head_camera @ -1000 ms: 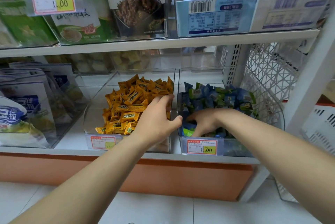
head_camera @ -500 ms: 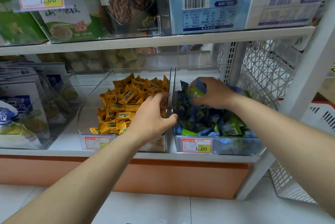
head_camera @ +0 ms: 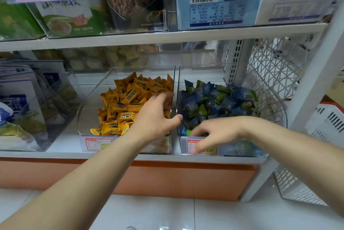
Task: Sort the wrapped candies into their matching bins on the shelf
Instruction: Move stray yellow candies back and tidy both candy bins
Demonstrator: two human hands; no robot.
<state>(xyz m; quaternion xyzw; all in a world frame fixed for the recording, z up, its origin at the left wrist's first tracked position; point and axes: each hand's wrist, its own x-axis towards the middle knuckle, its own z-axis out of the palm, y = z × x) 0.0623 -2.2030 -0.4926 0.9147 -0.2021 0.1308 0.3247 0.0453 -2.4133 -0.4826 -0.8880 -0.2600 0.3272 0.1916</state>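
A white metal shelf unit (head_camera: 314, 84) fills the view above a pale tiled floor (head_camera: 223, 215), with an orange kickboard (head_camera: 186, 179) under its lower shelf (head_camera: 61, 146). The upper shelf (head_camera: 167, 34) carries snack boxes behind clear fronts and yellow-and-red price cards. A white lattice basket (head_camera: 275, 73) hangs off to the right hand's outer side, and pale blue snack bags (head_camera: 20, 110) stand well to the left of the left hand. Two clear bins sit side by side on the lower shelf, their walls almost touching. The left bin (head_camera: 87, 114) holds orange wrapped candies (head_camera: 128, 103); the right bin (head_camera: 279, 118) holds blue and green wrapped candies (head_camera: 214, 99). The left hand (head_camera: 156, 118) reaches into the orange bin at its right wall, fingers curled down onto the pile and thumb stretched across to the neighbouring bin's wall; the back of the hand hides the palm, so I cannot tell whether it holds a candy. Most orange candies lie ahead of it and to its left. The right hand (head_camera: 214, 131) hovers at the front lip of the right bin, fingers loosely spread and pointing down, gripping nothing visible, fingertips over that bin's price tag (head_camera: 211, 150). The blue and green candies are heaped just beyond and beneath it, one green wrapper (head_camera: 188, 133) beside its forefinger.
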